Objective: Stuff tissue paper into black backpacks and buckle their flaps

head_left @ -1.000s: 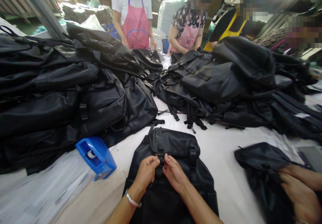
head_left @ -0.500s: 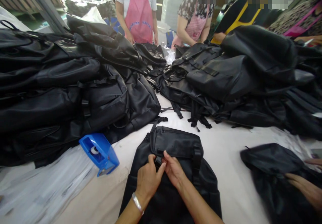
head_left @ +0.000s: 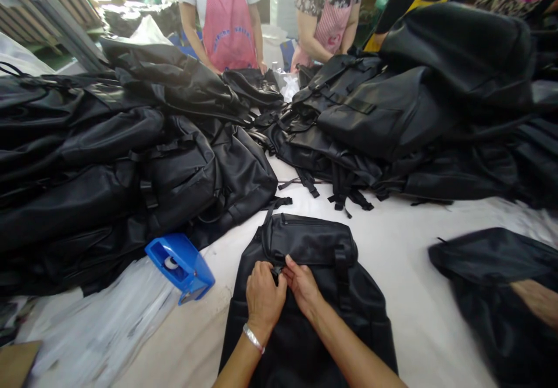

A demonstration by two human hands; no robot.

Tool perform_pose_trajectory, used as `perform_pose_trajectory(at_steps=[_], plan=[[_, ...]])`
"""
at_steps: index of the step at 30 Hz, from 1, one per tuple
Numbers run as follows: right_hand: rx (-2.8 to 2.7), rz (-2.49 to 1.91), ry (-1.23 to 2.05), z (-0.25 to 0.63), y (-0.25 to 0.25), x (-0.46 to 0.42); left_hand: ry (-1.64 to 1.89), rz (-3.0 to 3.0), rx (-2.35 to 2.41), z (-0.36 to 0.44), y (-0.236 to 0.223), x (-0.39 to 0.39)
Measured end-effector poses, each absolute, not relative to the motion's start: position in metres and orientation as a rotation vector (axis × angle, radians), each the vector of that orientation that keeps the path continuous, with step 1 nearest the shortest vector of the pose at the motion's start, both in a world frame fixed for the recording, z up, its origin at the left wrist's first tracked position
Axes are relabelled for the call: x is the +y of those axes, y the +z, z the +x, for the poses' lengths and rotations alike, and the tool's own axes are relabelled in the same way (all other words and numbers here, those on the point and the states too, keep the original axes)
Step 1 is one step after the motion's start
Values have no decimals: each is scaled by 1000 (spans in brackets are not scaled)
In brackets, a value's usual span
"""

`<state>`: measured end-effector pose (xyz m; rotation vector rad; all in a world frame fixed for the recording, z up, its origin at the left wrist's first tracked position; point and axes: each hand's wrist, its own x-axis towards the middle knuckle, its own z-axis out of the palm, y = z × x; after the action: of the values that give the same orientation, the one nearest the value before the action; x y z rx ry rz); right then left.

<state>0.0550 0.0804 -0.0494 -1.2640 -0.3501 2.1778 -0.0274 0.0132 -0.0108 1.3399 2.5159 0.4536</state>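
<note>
A black backpack (head_left: 370,301) lies flat in front of me, its flap with a zip at the far end. My left hand (head_left: 265,295), with a silvery bracelet at the wrist, is closed on a black buckle (head_left: 276,271) on the strap at the flap's left side. My right hand (head_left: 303,286) meets it there, thumb and fingertips pinched at the same buckle. The fingers partly cover the buckle, so whether it is fastened cannot be seen. On the flap's right side a second strap (head_left: 341,271) runs down the front.
A blue tape dispenser (head_left: 181,266) sits left on clear plastic bags (head_left: 108,318). Piles of black backpacks rise at left (head_left: 174,167) and right (head_left: 392,114). At right a co-worker's hand (head_left: 536,298) rests on another black bag (head_left: 483,260). People in aprons (head_left: 229,24) stand opposite.
Both hands stay at the buckle, with the left fingers now more curled around it. The view has shifted slightly. The co-worker's hand and bag at right have moved a little.
</note>
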Motion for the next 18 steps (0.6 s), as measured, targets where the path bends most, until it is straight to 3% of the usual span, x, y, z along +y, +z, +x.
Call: perform_pose_trajectory(at_steps=[18], plan=[[-319, -1310, 2121, 51, -59, 79, 618, 1268, 2478, -24, -48, 20]])
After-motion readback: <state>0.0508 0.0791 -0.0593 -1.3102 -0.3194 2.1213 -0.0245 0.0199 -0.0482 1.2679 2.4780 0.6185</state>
